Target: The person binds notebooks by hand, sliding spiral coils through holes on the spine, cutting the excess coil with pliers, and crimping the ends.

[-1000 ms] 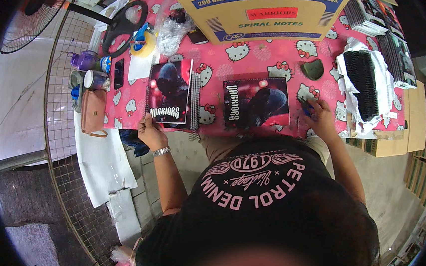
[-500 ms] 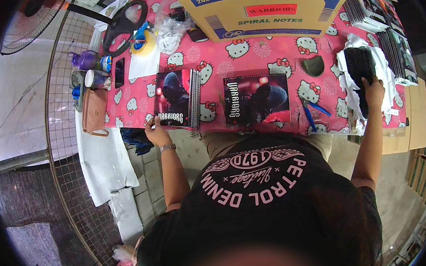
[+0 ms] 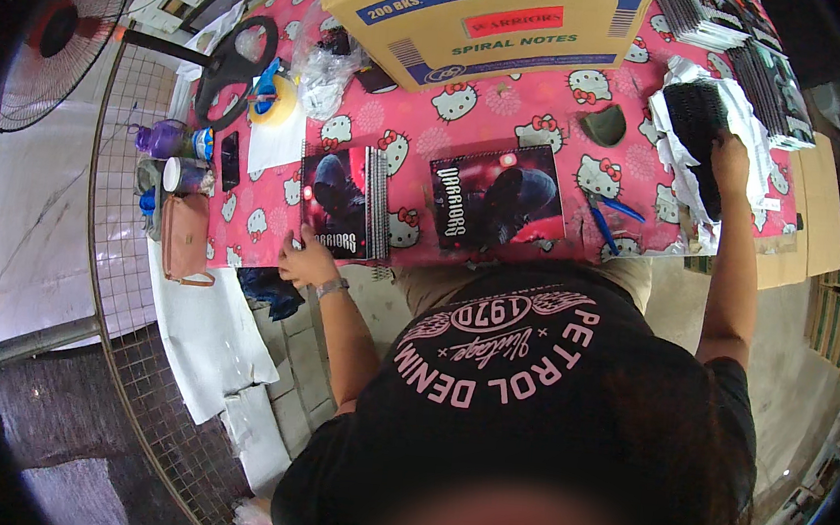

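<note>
My left hand [image 3: 310,262] rests at the near left corner of a stack of spiral notebooks [image 3: 336,202], fingers apart, holding nothing that I can see. The covers are dark red and black with a hooded figure. To the right, a single spiral notebook [image 3: 497,198] lies flat, its coil edge away from me. My right hand [image 3: 731,169] reaches to a pile of black spiral binding coils [image 3: 699,122] on crumpled white paper [image 3: 665,139]. Its fingers are bent against the pile's right side and seem closed on coils; the fingertips are partly hidden.
Blue-handled pliers [image 3: 613,218] and a dark green curved piece [image 3: 604,126] lie between notebook and coils. A large cardboard box [image 3: 497,32] stands at the back. Tape rolls [image 3: 273,103], a phone [image 3: 230,159] and a pink pouch [image 3: 185,234] are left; stacked notebooks [image 3: 764,87] far right.
The view has shifted slightly. My right hand has moved a little farther up along the coil pile. My left hand stays by the stack's corner, its fingers now more spread.
</note>
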Motion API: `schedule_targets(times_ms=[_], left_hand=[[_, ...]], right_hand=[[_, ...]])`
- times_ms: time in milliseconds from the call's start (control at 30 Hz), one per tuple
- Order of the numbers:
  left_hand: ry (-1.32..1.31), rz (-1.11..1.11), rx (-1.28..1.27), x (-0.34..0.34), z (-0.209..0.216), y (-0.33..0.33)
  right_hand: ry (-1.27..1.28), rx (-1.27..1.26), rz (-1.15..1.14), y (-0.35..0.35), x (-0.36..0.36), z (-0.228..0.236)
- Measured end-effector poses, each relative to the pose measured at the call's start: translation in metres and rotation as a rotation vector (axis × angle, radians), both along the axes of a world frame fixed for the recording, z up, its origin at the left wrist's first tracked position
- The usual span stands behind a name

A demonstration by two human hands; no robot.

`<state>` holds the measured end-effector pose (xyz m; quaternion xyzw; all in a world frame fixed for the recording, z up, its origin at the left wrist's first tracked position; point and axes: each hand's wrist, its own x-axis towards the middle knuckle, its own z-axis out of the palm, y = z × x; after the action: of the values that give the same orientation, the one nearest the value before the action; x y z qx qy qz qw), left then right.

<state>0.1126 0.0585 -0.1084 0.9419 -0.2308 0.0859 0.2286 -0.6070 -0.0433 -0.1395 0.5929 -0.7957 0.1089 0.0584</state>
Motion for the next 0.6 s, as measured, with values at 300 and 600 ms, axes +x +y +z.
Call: schedule_targets(times_ms=[300, 600], left_hand=[[0.422, -1.554, -0.207, -0.215, -0.011, -0.084], [0.421, -1.609, 0.107, -0.236, -0.036, -0.122]], right_hand=[[0.115, -0.234, -0.126, -0.014, 0.066, 0.096], [-0.253, 0.186, 0.022, -0.011, -0.023, 0.031]])
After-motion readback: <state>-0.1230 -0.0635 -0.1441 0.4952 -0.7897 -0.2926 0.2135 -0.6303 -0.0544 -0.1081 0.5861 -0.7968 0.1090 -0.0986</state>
